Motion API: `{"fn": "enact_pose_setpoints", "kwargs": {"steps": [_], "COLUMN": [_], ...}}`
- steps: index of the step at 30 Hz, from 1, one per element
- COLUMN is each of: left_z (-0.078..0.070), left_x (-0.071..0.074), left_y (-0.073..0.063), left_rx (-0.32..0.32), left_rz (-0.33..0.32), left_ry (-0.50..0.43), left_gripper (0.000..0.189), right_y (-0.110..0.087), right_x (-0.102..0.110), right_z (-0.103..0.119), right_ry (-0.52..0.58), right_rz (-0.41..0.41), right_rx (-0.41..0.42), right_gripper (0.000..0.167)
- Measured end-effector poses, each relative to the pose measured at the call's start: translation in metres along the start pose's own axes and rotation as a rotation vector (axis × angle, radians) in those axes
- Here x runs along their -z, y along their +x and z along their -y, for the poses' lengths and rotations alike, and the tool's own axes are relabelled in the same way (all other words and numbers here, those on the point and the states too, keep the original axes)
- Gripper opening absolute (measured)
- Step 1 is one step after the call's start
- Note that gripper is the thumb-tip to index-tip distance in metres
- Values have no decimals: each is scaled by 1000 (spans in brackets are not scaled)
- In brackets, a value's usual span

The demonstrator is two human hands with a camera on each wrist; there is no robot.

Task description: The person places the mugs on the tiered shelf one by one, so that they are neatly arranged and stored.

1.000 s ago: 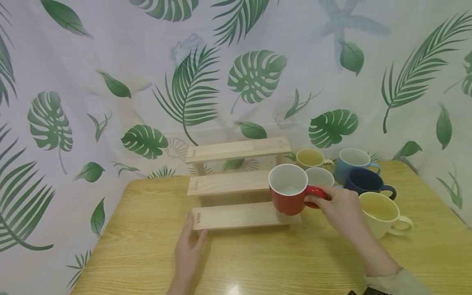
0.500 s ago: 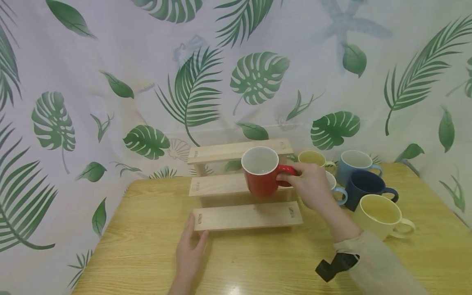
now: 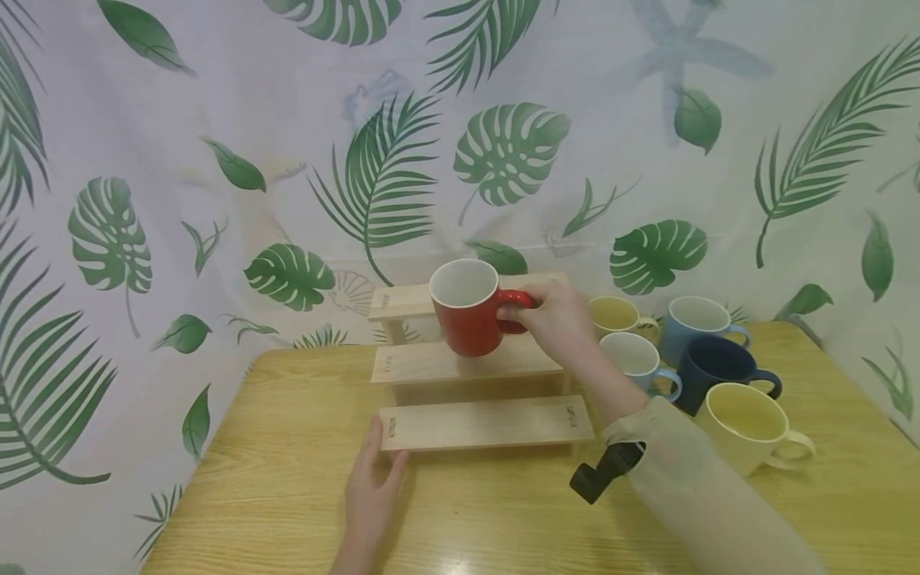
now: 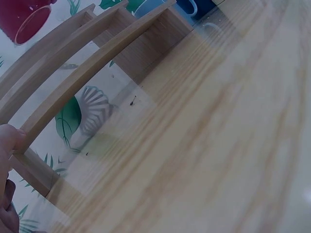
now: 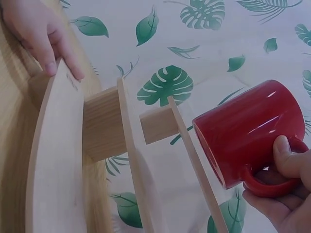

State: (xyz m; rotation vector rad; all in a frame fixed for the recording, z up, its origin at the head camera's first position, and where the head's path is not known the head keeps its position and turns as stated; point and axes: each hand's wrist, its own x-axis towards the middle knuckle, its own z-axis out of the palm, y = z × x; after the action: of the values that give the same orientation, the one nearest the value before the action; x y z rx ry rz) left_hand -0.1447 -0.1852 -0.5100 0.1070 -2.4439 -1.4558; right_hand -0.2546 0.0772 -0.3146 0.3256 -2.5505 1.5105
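A red mug with a white inside (image 3: 467, 323) is in the air by the upper tiers of a three-tier wooden shelf rack (image 3: 485, 423). By its handle, my right hand (image 3: 557, 319) pinches it between thumb and fingers. The right wrist view shows the red mug (image 5: 250, 131) tilted in that view, with a gap to the top board. At the rack's lowest board, my left hand (image 3: 371, 491) grips the left end, thumb in front and fingers round the side. The left wrist view has the thumb (image 4: 12, 138) against that board's edge.
Right of the rack stand several mugs: a small yellow one (image 3: 611, 315), two light blue ones, a navy one (image 3: 719, 367) and a larger yellow one (image 3: 743, 419). A leaf-print cloth (image 3: 287, 275) hangs behind the wooden table (image 3: 273, 479).
My right hand has carried the red mug left and upward, from over the lowest board's right end to the upper boards. My left hand has stayed at the rack's left end.
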Motion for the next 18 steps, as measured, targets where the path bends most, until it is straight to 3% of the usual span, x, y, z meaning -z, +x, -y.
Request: {"fn": "enact_pose_setpoints", "kwargs": {"steps": [7,14,18], "left_z": [0,-1,-1], "left_x": [1,1,0], "left_y": [1,0,-2], "left_rx": [-5,12,14], "left_rz": [2,-1,-2], "left_ry": [-5,-24,-15], "left_gripper": [70,70,70], "right_y": [26,46,54], "right_x": [-18,-37,-44], "right_z": [7,11,13], "right_ry": [0,163,150], "right_rz": [-55,-31,-43], "right_rx": [-31,-108,-98], "right_gripper": [25,26,26]}}
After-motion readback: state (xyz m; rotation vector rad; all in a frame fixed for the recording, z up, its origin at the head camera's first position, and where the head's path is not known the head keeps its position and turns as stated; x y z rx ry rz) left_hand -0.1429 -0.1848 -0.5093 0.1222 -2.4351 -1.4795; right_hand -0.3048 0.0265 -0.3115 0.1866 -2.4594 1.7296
